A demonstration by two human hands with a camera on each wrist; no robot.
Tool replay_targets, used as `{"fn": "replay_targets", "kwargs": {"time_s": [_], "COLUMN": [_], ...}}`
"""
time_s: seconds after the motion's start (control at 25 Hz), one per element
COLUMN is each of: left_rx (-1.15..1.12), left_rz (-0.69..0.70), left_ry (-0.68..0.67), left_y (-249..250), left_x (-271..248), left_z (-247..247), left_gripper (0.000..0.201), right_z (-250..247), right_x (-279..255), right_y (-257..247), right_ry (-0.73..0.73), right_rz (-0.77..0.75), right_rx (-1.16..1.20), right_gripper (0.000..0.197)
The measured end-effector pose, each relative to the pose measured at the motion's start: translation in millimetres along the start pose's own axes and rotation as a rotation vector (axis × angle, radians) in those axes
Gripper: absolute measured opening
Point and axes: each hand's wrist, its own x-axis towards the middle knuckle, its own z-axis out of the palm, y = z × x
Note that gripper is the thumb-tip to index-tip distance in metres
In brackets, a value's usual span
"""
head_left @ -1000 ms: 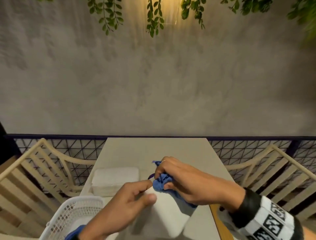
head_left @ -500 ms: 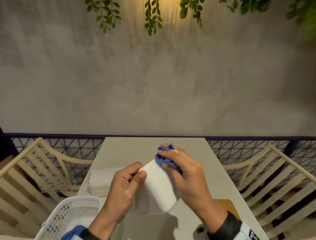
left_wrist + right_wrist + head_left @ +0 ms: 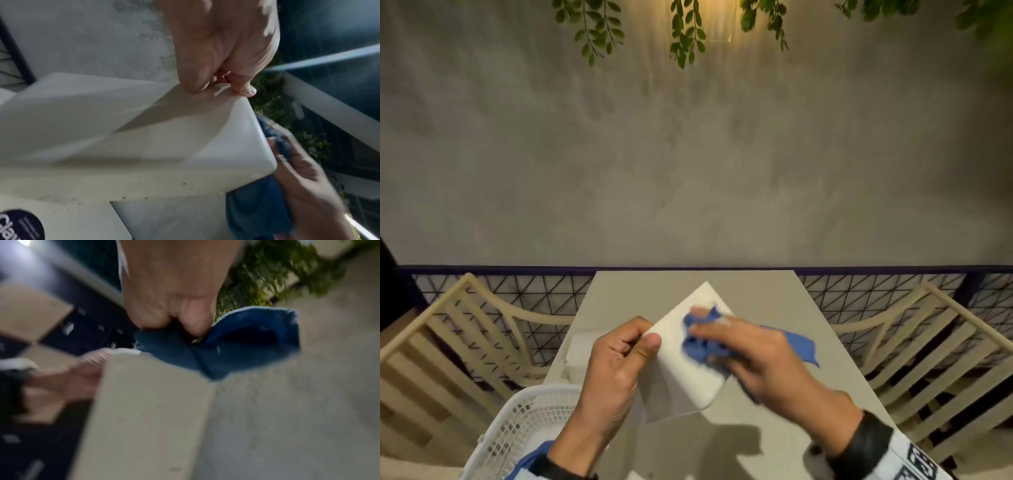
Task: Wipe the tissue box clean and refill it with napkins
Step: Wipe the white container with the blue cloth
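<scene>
The white tissue box (image 3: 681,373) is held tilted above the grey table (image 3: 774,394), one corner pointing away from me. My left hand (image 3: 619,359) grips its left edge, thumb on the top face (image 3: 242,91). My right hand (image 3: 750,349) holds a bunched blue cloth (image 3: 702,342) and presses it on the box's upper face; a tail of cloth trails to the right. In the left wrist view the box (image 3: 164,146) shows small specks along its lower edge. In the right wrist view, fingers pinch the blue cloth (image 3: 236,344) against the box (image 3: 148,410). A stack of white napkins (image 3: 578,349) lies behind my left hand, mostly hidden.
A white plastic basket (image 3: 517,425) stands at the near left of the table. Cream slatted chairs (image 3: 458,346) flank the table on both sides, with a dark mesh railing (image 3: 859,294) and a grey wall behind. A wooden disc edge (image 3: 849,394) shows behind my right wrist.
The box was turned and tilted in my left hand, its far corner now raised. My right hand slid the blue cloth from the box's far end onto its upper face.
</scene>
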Motion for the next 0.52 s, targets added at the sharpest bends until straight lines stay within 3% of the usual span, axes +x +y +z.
{"fn": "replay_targets", "kwargs": {"time_s": [0.08,0.12,0.28,0.4,0.52], "left_rx": [0.055,0.054,-0.008,-0.07,-0.134], "left_rz": [0.02,0.034,0.025,0.012,0.017], "left_ry": [-0.002,0.01,0.041,0.092,0.082], "left_y": [2.7,3.8,2.6,0.5,2.0], "left_x": [-0.9,0.2,4.5,0.5,-2.1], "left_z": [3.7,6.2,0.2,-0.2,2.9], "left_gripper": [0.054,0.054,0.052,0.052,0.05], "right_z": [-4.0,0.5,18.3,13.7,13.7], "right_x": [9.5,13.7,6.6,-4.8,-2.5], "right_y": [6.0,2.0,-23.8,-29.1,-24.7], "right_ry": [0.136,0.17,-0.008,-0.055,-0.061], "right_rz": [0.127,0.121,-0.007,0.08,-0.021], "right_rx": [0.002,-0.004,0.028,-0.081,-0.078], "right_gripper": [0.028,0.028,0.028,0.045,0.043]}}
